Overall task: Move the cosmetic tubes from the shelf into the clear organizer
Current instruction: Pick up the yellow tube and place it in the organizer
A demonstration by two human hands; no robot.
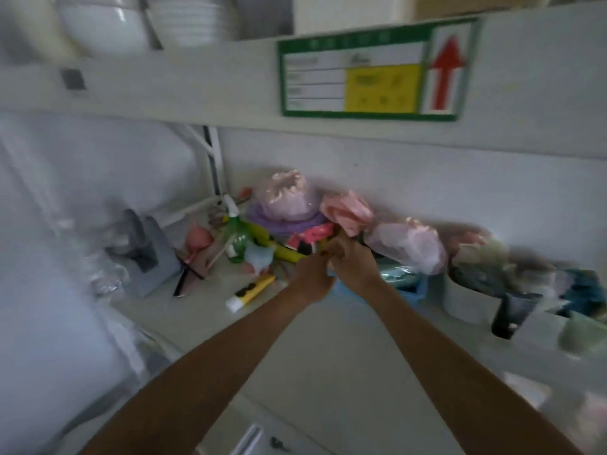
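Your left hand [312,277] and right hand [353,261] meet at the shelf clutter; their grip is unclear. A yellow tube [251,292] lies just left of them.

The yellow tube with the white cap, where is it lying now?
The yellow tube lies on the shelf, left of centre in the head view, just left of the left hand.

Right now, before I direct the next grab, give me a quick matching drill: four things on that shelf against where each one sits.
Things:
1. yellow tube
2. green spray bottle
3. sign with red arrow
4. white bowls

Places:
A. on the shelf above, top left
B. flat on the shelf, left of the left hand
C. fixed to the upper shelf edge
D. standing behind the yellow tube

Pairs: 1-B, 2-D, 3-C, 4-A
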